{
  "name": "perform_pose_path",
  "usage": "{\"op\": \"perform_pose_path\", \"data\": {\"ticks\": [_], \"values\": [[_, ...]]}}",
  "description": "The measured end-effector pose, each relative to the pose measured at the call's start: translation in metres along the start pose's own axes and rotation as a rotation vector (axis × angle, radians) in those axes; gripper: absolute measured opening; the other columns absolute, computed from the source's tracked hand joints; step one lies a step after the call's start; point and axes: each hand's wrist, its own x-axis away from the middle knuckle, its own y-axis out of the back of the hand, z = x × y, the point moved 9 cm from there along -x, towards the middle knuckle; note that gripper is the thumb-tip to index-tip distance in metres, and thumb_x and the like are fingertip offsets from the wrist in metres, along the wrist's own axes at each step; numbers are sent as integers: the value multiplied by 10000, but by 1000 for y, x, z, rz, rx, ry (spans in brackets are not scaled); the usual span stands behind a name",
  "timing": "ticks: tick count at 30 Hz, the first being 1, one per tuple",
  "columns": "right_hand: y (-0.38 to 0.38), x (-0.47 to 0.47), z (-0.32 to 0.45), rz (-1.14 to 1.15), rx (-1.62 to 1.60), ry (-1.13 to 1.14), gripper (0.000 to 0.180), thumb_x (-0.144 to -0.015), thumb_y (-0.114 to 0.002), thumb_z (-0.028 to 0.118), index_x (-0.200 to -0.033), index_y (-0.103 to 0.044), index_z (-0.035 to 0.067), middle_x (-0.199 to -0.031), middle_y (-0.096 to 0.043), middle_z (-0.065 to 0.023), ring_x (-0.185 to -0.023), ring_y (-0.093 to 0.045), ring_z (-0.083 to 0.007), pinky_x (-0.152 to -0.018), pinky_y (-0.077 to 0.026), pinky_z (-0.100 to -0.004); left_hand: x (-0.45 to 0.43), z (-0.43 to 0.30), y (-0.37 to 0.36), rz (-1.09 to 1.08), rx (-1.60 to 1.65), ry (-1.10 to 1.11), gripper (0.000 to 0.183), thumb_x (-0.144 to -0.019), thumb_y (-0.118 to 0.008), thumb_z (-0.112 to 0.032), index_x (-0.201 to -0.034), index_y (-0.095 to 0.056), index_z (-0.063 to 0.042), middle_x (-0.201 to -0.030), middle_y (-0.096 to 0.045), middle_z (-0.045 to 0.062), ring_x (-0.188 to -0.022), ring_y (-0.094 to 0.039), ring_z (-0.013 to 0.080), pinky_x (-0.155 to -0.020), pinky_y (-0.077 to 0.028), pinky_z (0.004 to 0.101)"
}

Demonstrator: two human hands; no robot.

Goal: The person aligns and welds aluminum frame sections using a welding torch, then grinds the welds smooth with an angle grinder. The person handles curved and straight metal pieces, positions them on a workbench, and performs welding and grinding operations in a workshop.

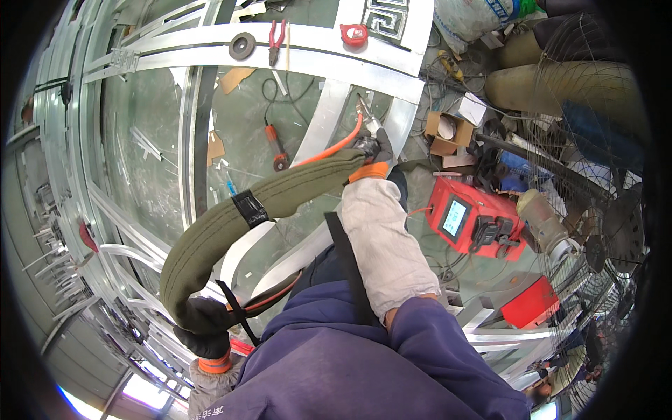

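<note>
My right hand (375, 149), in a dark glove with an orange cuff, holds a metal welding torch (371, 122). An orange hose (336, 147) runs to the torch, whose tip points into a corner between silver metal bars (328, 113). From the torch, a thick cable in an olive canvas sleeve (210, 241) arches to the lower left, bound midway with black tape (250, 209). There my left hand (205, 336), gloved alike, is closed around the sleeved cable. Its fingers are partly hidden by the sleeve.
On the frame's upper rail (315, 55) lie a grinding disc (242, 46), red-handled pliers (275, 42) and a red tape measure (354, 35). Below is an angle grinder (275, 147). To the right stand a red welding machine (475, 220), a cardboard box (449, 131) and a wire fan guard (588, 131).
</note>
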Motion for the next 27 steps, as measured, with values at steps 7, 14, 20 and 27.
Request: {"op": "perform_pose_path", "data": {"ticks": [7,14,20,27], "values": [[-22,1,-6,-109,-165,77,251,-779,-680,236,-817,-527,41,-661,-537,-64,-517,-530,-218,-485,-495,-351,-2,6,-8,96,161,20,696,-899,-262,-680,-779,-476,-29,-622,-452,85,-551,-449,207,-554,-366,340],[-21,-2,-21,-47,-182,-29,238,-776,-667,223,-875,-585,23,-782,-615,-112,-627,-602,-267,-577,-541,-384,2,3,-5,135,135,17,685,-897,-287,-679,-823,-480,-26,-653,-456,82,-567,-447,206,-569,-370,341],[-31,3,-14,-44,-215,0,282,-782,-654,205,-944,-584,-15,-810,-628,-128,-662,-618,-275,-608,-550,-381,0,6,-8,198,139,23,672,-896,-310,-672,-869,-485,-24,-708,-470,85,-611,-457,211,-601,-376,352],[-30,-2,-12,-35,-123,-55,255,-788,-647,266,-813,-565,25,-704,-597,-107,-607,-594,-269,-569,-523,-385,3,1,-17,310,166,38,637,-904,-354,-637,-1000,-493,-22,-837,-502,90,-720,-482,223,-677,-394,383]]}}
